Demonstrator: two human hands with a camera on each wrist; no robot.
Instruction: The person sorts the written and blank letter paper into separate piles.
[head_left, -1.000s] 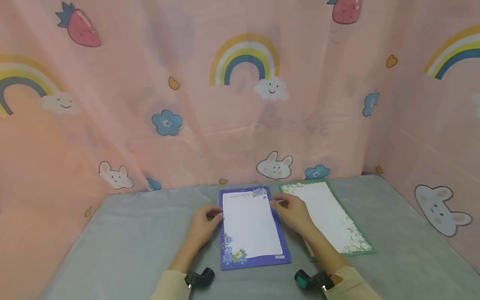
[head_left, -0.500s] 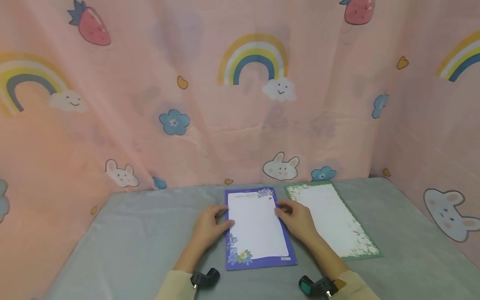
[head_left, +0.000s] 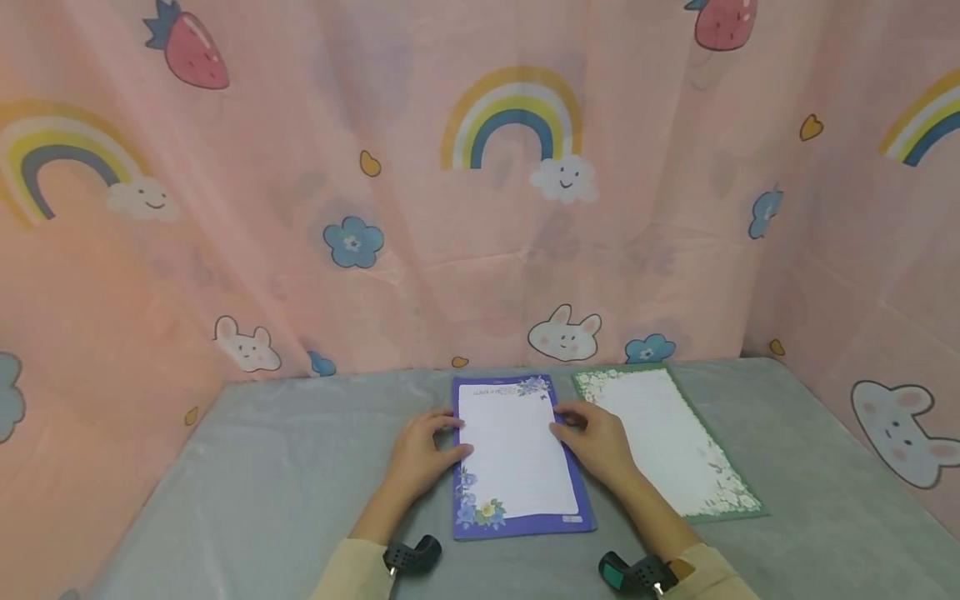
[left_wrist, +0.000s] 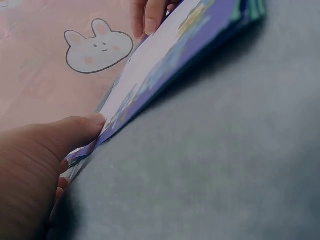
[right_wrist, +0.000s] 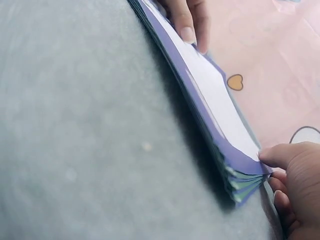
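A stack of purple-bordered stationery paper (head_left: 517,458), printed with blue flowers, lies between the two hands. From its left, my left hand (head_left: 416,454) pinches the long edge, thumb on the top sheet and fingers at and below the edge. Opposite, my right hand (head_left: 600,442) grips the right edge, with its thumb (right_wrist: 277,155) on top and fingers curled underneath. Several layered sheets with green-tinted edges (right_wrist: 245,187) fan slightly at the corner in the right wrist view. In the left wrist view, the stack's near edge (left_wrist: 145,107) runs diagonally above a shadow.
Beside the right hand lies a green-bordered sheet (head_left: 675,442) with white flowers, partly covered by the forearm. Grey cloth (head_left: 315,467) covers the table. A pink patterned curtain (head_left: 420,308) stands behind and at both sides. Each wrist wears a black strapped device (head_left: 412,556).
The left thumb has moved from the stack's edge onto the face of the top sheet. The whole head view has shifted a little, so everything sits farther right.
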